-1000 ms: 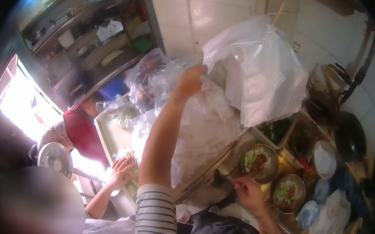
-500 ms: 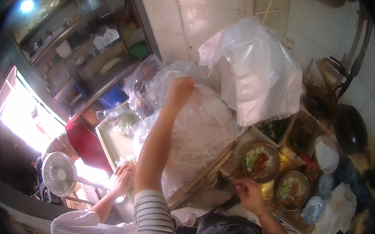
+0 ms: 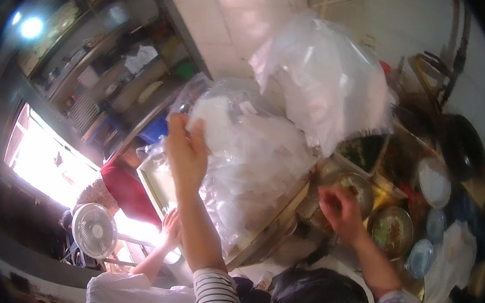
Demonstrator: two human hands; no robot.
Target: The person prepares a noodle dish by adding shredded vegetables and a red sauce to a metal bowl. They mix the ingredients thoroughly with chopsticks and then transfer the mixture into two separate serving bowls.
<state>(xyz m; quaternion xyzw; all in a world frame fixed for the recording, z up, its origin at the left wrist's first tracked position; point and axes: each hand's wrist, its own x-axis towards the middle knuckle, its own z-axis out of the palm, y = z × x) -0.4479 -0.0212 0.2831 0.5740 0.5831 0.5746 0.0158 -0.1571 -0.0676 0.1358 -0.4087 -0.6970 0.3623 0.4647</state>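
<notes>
Fingers [image 3: 194, 134] of left hand [image 3: 186, 154] on clear plastic bag [image 3: 254, 156]

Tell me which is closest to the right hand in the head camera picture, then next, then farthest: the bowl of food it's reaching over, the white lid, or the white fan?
From the right hand:
1. Bowl of food, just above the hand, touching or nearly so.
2. White lid, off to its right.
3. White fan, far away on the left side.

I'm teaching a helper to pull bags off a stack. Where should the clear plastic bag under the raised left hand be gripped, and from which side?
Probably at its loose top edge, from above. The left hand already pinches the clear plastic bag there; the pile below is soft, crumpled and offers no firm hold.
</notes>
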